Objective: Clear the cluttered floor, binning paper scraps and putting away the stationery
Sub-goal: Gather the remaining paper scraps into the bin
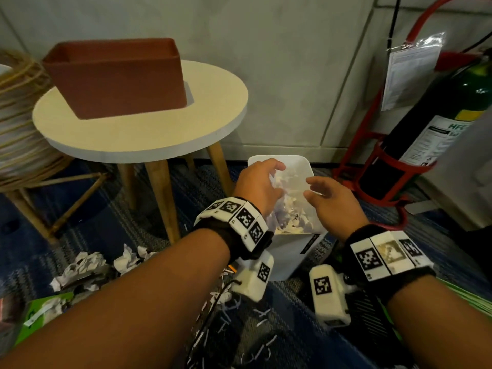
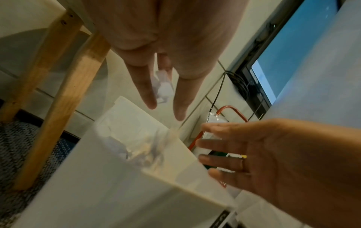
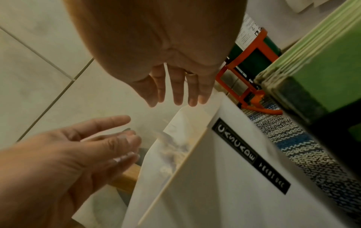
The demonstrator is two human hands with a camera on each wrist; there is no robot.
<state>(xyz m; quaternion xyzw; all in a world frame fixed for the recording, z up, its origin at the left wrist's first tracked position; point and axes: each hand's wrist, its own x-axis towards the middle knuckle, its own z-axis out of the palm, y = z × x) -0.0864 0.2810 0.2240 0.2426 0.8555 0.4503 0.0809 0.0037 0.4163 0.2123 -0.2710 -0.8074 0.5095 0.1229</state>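
Hovering apart with fingers spread over the white bin (image 1: 290,251), left hand (image 1: 259,187) and right hand (image 1: 331,201) hold nothing; crumpled paper (image 1: 288,214) fills it.

bin (image 1: 295,251) mouth centre frame: open top, both hands above it | left: round table (image 1: 138,139) legs close beside bin | right: fire extinguisher stand (image 1: 372,187) near | lower left floor: crumpled paper (image 1: 87,265) strewn, passable above

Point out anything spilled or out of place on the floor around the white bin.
Crumpled paper balls and thin paper shreds are strewn over the blue carpet left of and in front of the white bin, beside a green packet. The bin already holds scraps. Both hands hover over it.
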